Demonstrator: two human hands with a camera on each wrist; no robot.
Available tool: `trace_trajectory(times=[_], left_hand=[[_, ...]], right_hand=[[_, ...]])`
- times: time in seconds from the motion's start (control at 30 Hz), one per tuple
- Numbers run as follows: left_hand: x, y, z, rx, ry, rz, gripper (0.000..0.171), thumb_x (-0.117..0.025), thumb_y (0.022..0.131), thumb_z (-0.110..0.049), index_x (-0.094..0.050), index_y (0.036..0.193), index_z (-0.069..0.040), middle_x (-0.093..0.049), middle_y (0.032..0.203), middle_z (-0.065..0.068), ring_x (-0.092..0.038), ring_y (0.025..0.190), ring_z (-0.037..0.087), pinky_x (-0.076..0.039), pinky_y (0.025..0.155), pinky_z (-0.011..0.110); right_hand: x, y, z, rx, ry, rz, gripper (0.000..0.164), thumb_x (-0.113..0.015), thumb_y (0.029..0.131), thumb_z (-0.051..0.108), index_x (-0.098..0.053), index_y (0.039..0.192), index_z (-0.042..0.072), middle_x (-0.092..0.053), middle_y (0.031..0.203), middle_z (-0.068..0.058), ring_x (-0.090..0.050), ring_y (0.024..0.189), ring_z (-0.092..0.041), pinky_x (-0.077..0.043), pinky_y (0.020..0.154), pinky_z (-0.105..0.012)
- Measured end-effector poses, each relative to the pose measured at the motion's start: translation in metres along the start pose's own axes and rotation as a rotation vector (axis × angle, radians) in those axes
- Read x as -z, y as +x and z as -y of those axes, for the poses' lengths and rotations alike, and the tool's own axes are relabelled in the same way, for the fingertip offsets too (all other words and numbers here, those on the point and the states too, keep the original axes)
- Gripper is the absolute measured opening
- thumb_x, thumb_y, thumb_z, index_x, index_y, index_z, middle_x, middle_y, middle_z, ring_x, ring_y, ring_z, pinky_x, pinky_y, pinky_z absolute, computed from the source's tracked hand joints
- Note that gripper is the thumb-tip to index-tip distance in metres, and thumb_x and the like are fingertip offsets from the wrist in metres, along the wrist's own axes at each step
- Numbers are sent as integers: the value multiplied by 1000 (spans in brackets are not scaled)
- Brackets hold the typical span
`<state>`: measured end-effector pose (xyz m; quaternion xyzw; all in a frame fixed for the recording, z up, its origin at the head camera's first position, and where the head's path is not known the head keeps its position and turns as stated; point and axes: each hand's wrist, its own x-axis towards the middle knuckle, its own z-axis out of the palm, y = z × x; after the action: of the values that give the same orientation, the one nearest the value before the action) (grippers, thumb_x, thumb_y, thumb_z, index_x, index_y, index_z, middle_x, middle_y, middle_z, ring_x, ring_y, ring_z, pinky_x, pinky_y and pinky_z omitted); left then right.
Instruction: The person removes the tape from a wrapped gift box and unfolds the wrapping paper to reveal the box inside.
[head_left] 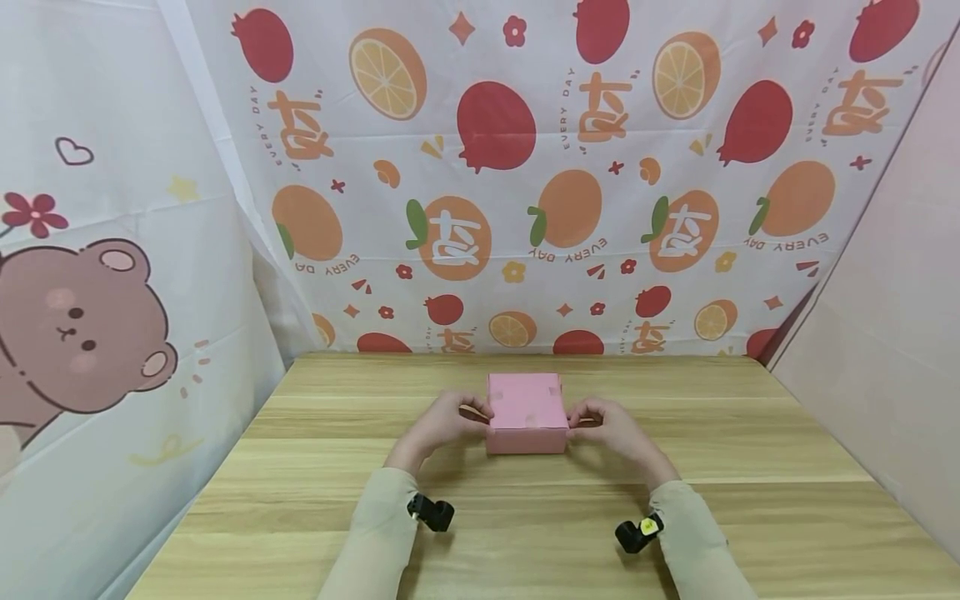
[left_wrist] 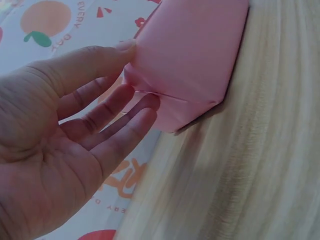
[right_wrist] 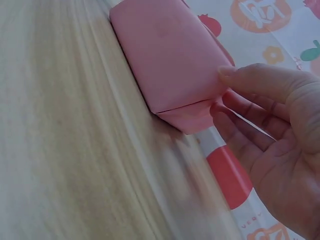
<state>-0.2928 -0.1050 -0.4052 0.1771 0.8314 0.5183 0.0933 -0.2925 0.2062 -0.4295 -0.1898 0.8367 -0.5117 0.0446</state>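
A pink paper-wrapped box (head_left: 527, 402) sits on the wooden table, with small pieces of tape on its top. At its left end, my left hand (head_left: 452, 419) holds it, thumb at the edge and fingertips against the folded end paper. My right hand (head_left: 609, 427) holds the opposite end in much the same way. Close up in the left wrist view, the thumb and fingers of the left hand (left_wrist: 85, 120) meet the box (left_wrist: 195, 45) at its folded end. In the right wrist view, the thumb of the right hand (right_wrist: 275, 130) lies on the box edge.
The wood-grain table (head_left: 525, 533) reaches back to a hanging cloth (head_left: 495, 208) printed with fruit. A cloth with a bear (head_left: 82, 325) hangs on the left, and a pale panel (head_left: 885, 317) stands on the right. Small black cameras (head_left: 431, 512) sit on both wrists.
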Motion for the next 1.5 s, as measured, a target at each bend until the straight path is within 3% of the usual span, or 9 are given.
trace_trajectory(times=[0.2,0.33,0.43,0.57,0.73,0.87,1.13,1.33,1.5], left_hand=[[2,2,3,8,7,8,19,-74,85,-15,-69,100,-4,-68,107,10,-65,101,23,-53,88,36],[3,1,-2,46,37,-54,19,-71,89,-24,-69,101,-9,-67,106,6,-63,98,19,-52,86,37],[2,1,-7,71,82,-148,19,-68,91,-28,-68,101,-12,-67,105,4,-62,98,18,-53,83,36],[-1,1,-16,47,201,-257,26,-65,93,-31,-68,107,-10,-69,108,8,-64,103,25,-53,88,41],[-7,3,-21,10,382,-317,45,-62,93,-40,-64,121,-5,-65,124,13,-57,121,33,-46,103,49],[-14,3,-19,18,531,-341,55,-59,92,-49,-61,129,-8,-61,133,13,-51,129,33,-42,107,50],[-23,2,-18,69,661,-277,69,-56,91,-58,-51,141,-12,-50,146,13,-40,139,36,-37,109,59],[-23,4,-16,57,656,-225,65,-56,92,-57,-54,138,-10,-53,143,13,-44,137,34,-39,108,56],[-24,4,-11,52,619,-203,63,-56,93,-55,-56,136,-9,-55,141,15,-48,134,34,-40,108,54]], right_hand=[[6,-4,7,15,-42,32,21,-72,88,20,-65,96,2,-66,114,-13,-62,108,-19,-48,94,-26],[10,-5,13,4,-121,22,19,-68,91,22,-68,100,5,-68,107,-10,-60,97,-13,-49,86,-26],[9,0,19,-31,-184,-41,22,-65,93,25,-68,105,7,-68,104,-7,-59,95,-13,-49,84,-28],[3,12,28,-73,-243,-171,27,-64,94,29,-67,109,7,-68,107,-9,-61,101,-20,-51,88,-37],[-8,28,36,-95,-291,-331,30,-65,93,32,-67,107,5,-69,106,-12,-63,103,-26,-52,88,-43],[-21,37,39,-124,-295,-395,33,-66,92,33,-67,106,4,-67,106,-14,-61,100,-28,-52,86,-42],[-45,43,39,-200,-333,-471,29,-68,87,36,-65,97,9,-65,109,-12,-60,99,-27,-52,88,-44],[-53,43,37,-114,-374,-594,17,-68,87,23,-66,92,7,-66,98,-11,-62,92,-27,-53,82,-43],[-57,44,34,-58,-413,-642,9,-70,87,16,-68,86,7,-68,94,-11,-64,92,-28,-54,82,-43]])
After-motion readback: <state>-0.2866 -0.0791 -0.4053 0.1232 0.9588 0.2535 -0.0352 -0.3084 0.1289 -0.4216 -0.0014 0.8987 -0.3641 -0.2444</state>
